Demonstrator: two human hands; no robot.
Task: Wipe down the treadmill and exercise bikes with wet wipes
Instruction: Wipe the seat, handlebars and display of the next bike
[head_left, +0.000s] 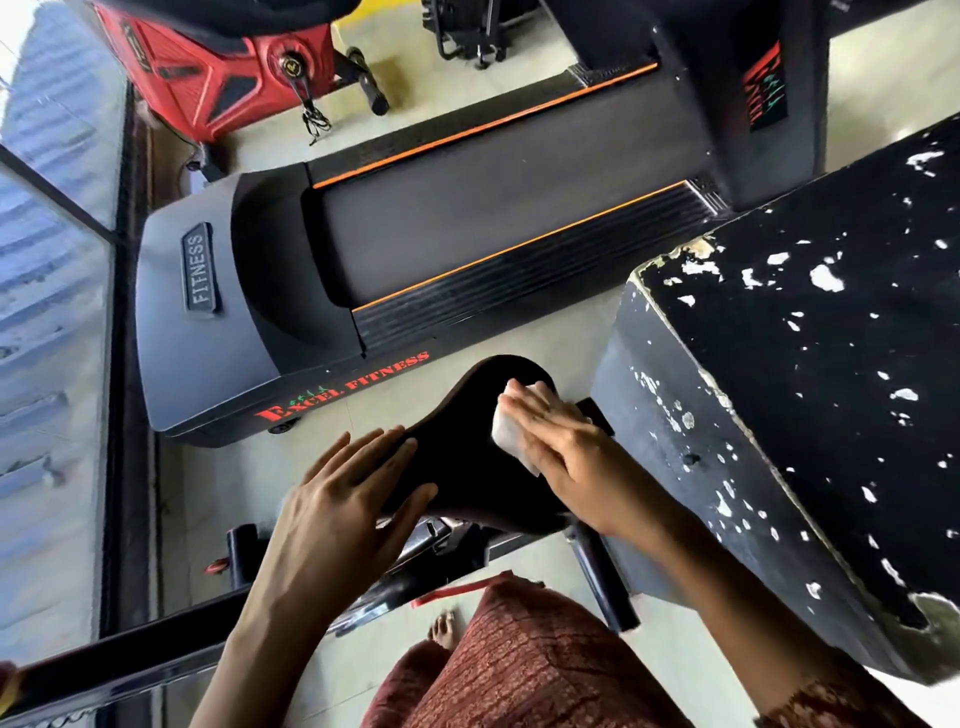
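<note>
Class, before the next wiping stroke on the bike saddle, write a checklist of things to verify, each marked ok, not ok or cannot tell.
1. Wet wipe lies flat under the right hand on the saddle: ok.
2. Left hand rests on the saddle's narrow end, steadying it: ok.
3. Wipe damp enough: cannot tell.
4. Saddle's wide end uncovered for the stroke: ok.
5. Treadmill already wiped: cannot tell.

We see a smooth, matt black bike saddle, a soft white wet wipe, the treadmill in matt plastic, and a black box with chipped, flaking paint.
</note>
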